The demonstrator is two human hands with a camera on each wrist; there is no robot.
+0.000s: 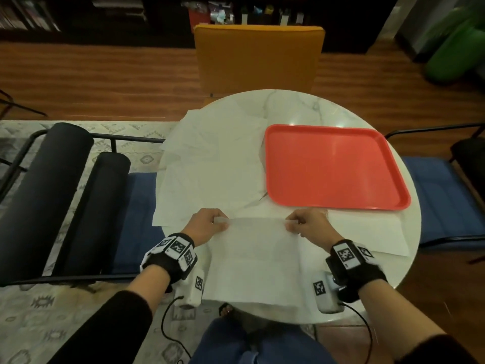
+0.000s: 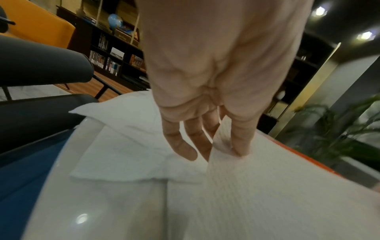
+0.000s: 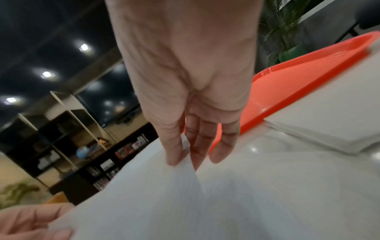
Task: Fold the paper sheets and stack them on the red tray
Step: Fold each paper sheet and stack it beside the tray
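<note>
Pinching between thumb and fingers, the left hand [image 1: 207, 224] is holding the far left corner of a white paper sheet [image 1: 258, 256], and the right hand [image 1: 308, 225] is holding the far right corner the same way. Both corners are being held raised off the round white table [image 1: 301, 106], so the sheet's far edge is stretching between the two hands while its near part is lying on the tabletop close to the person. In the left wrist view, the left thumb is lying on top of the paper with fingers [image 2: 180, 142] curling beneath it. In the right wrist view, the right thumb and forefinger are closing on the sheet's edge.

Loose sheets [image 1: 210, 164] are lying overlapped on the table's left half, some overhanging the rim. Another flat sheet [image 1: 367, 232] is lying just right of the right hand. The red tray [image 1: 333, 166] is sitting on the table's right half, beyond the hands, its near rim close to the held sheet's far edge.
</note>
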